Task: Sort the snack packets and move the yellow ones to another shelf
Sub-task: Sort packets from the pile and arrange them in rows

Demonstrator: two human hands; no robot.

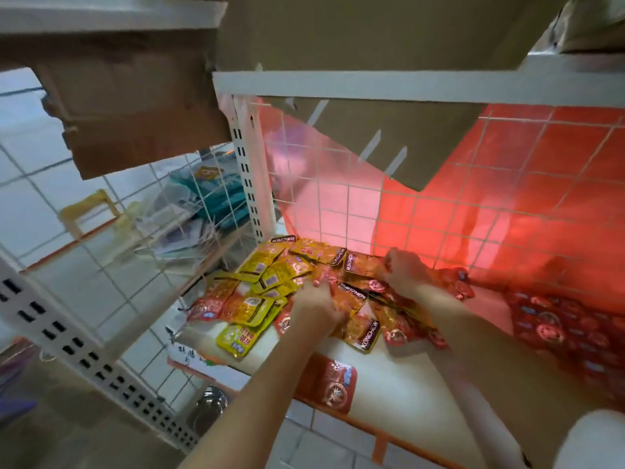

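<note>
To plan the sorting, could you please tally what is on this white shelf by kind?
Heap of mixed yellow and red foil snack packets, too overlapped to count singly: 1
Lone red snack packet at the shelf's front edge: 1
Large red patterned bag: 1
Bare hands in the heap: 2, left hand and right hand
Total: 5

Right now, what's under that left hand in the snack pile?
Under the left hand lie orange snack packets and, beside them, yellow snack packets. Whatever sits directly beneath the palm is covered.
</note>
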